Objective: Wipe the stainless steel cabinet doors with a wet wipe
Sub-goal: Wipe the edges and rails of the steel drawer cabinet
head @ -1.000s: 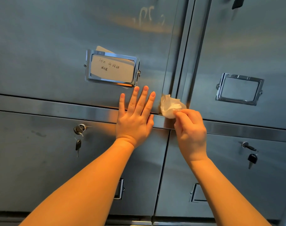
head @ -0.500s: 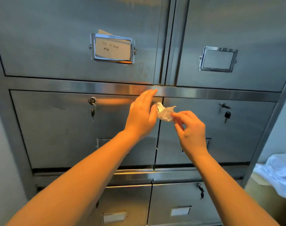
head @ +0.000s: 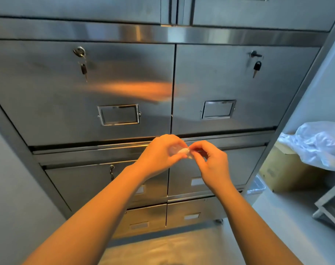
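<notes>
Wet wipe (head: pixel 183 151): small white crumpled wad, held in the air between both hands in front of the stainless steel cabinet doors (head: pixel 86 92), touching no door
Left hand (head: pixel 159 155): fingers curled, pinching the wipe's left side
Right hand (head: pixel 212 163): fingers curled, pinching its right side
Keys (head: pixel 84 69): hanging from the door locks
Label holders (head: pixel 119 114): one per door
White plastic bag (head: pixel 319 142): on a cardboard box (head: pixel 283 169), right of the cabinet

White plastic bag (head: pixel 319 142) atop cardboard box (head: pixel 285 169)
</notes>
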The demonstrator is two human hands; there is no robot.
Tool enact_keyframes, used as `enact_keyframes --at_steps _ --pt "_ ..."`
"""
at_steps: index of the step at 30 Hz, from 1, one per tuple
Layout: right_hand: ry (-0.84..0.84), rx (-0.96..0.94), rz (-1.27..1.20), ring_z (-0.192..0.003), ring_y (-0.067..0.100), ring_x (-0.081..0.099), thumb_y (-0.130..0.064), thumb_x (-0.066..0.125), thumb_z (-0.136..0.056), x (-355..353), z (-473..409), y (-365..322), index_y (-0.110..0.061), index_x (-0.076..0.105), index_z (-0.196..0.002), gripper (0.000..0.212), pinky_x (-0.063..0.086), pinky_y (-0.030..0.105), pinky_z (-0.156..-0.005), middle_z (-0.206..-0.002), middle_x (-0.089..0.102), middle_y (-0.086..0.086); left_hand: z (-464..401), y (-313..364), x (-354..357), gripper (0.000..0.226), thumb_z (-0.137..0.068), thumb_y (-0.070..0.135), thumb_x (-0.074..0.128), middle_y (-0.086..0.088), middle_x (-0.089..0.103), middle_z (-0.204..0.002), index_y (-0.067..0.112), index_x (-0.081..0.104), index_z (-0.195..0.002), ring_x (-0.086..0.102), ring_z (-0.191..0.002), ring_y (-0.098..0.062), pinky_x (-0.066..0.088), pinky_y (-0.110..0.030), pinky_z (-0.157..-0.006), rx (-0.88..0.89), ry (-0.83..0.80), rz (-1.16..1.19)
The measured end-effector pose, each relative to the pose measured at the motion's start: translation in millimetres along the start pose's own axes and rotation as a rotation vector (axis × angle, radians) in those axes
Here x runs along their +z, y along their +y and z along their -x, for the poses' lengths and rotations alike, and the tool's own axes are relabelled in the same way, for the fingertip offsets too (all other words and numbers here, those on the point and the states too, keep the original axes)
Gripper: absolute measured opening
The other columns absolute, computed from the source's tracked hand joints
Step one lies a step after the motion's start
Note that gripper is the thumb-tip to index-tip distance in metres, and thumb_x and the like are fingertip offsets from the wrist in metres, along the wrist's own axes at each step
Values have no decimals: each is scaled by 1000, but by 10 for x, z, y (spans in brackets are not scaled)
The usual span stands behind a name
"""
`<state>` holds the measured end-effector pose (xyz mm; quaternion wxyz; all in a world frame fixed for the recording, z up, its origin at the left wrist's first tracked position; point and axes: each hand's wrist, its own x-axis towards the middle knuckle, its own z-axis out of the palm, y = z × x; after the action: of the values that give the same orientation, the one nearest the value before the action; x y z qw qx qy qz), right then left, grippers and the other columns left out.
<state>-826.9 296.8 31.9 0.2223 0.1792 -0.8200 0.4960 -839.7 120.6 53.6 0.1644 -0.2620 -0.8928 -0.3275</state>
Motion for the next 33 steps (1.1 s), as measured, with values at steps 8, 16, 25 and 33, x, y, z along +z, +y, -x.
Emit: enact_keyframes --at_steps 8,16,25,33 --pt "-70 204 -86 -95 14 63 -13 64 -94 5 -47 568 -15 69 -108 15 46 4 -74 -103 69 1 -111 -206 452 13 -94 28 64 9 63 -96 22 70 -103 53 -85 -3 47 -17 -71 -246 -42 11" --pt "-296 345 -212 -90 4 59 -24 67 -91 -3 -393 1306 -25 60 -103 14 47 11 -71 -94 61 -15 -451 -415 1045 5 -95 29 62 16 62 -85 28 66 -92 57 -82 0 41 -10 -64 -473 110 94" --pt "-302 521 -381 -96 11 64 -20 62 -95 320 -851 1809 -20 65 -105 11 56 24 -74 -100 67 -2 -526 -690 1419 14 -96 27 61 6 57 -103 17 61 -107 54 -87 -4 43 -9 -73 -653 493 -113" --pt "-90 580 -443 -87 16 68 -14 63 -94 768 -988 1797 -17 68 -98 7 58 40 -75 -91 71 1 -508 -849 1548 32 -87 16 48 -12 60 -120 6 61 -114 50 -114 -23 38 -35 -99 -381 394 -418"
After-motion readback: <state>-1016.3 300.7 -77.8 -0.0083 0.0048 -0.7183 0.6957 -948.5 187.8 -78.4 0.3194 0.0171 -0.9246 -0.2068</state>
